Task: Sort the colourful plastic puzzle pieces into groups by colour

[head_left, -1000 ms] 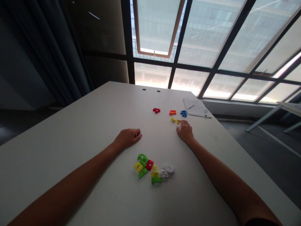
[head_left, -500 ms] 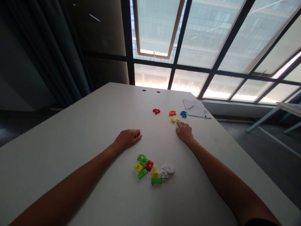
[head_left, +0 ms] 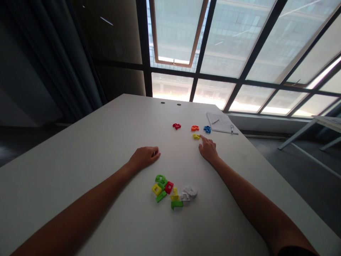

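My right hand (head_left: pixel 208 149) rests on the white table, index finger stretched forward and thumb apart. Its fingertip touches or nearly touches the right end of the small yellow plastic pieces (head_left: pixel 196 136). Just beyond them are orange pieces (head_left: pixel 195 128) and blue pieces (head_left: pixel 207 129), with red pieces (head_left: pixel 176 126) farther left. My left hand (head_left: pixel 145 156) lies on the table with its fingers curled in, and nothing shows in it. Nearer to me, between my forearms, is a loose pile of green (head_left: pixel 161 196), yellow (head_left: pixel 156 189), red (head_left: pixel 168 187) and white pieces (head_left: pixel 190 192).
A sheet of paper (head_left: pixel 222 124) with writing and a pen (head_left: pixel 232 129) lies near the table's right edge. Two dark round holes (head_left: pixel 179 104) are set in the far end of the table (head_left: pixel 144 117). Windows and a second table (head_left: pixel 326 122) stand beyond.
My right index finger has pushed a yellow piece slightly left, closing the gap to the other yellow piece. My left hand and the near pile have not moved.
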Demonstrator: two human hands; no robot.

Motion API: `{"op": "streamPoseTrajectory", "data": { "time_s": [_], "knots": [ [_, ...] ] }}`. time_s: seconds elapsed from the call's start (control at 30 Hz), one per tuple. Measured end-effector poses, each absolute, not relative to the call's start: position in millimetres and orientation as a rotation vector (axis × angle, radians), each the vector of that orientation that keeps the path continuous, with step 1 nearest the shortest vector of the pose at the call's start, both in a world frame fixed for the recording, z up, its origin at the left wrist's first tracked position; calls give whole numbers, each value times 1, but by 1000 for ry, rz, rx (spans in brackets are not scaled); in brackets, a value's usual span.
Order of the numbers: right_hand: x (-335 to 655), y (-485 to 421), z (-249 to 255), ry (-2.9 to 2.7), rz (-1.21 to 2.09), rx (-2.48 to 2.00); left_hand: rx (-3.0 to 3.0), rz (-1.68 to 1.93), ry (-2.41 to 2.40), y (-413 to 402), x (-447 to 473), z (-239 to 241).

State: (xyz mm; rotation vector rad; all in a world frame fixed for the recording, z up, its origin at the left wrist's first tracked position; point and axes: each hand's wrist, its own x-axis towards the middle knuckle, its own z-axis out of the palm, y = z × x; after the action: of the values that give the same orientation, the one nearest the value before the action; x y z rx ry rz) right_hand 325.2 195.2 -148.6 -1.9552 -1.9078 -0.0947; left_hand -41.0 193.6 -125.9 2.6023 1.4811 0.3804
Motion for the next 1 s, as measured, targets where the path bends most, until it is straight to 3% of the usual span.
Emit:
{"op": "streamPoseTrajectory", "data": {
  "time_s": [0.1, 0.27, 0.43, 0.63, 1.0],
  "knots": [
    [314, 186, -143, -2019, -109, -1638, 2605, 371, 1484, 193, -41, -125],
    [273, 159, -135, -2451, 214, -888, 2626, 366, 1483, 194, -41, -126],
    [232, 128, -119, -2498, 492, -637, 2626, 392, 1467, 193, -41, -127],
    [214, 108, -106, -2674, 514, -577, 2635, 408, 1465, 192, -41, -125],
    [236, 132, -118, -2590, -18, -1058, 2627, 397, 1472, 195, -41, -129]
  ]
}}
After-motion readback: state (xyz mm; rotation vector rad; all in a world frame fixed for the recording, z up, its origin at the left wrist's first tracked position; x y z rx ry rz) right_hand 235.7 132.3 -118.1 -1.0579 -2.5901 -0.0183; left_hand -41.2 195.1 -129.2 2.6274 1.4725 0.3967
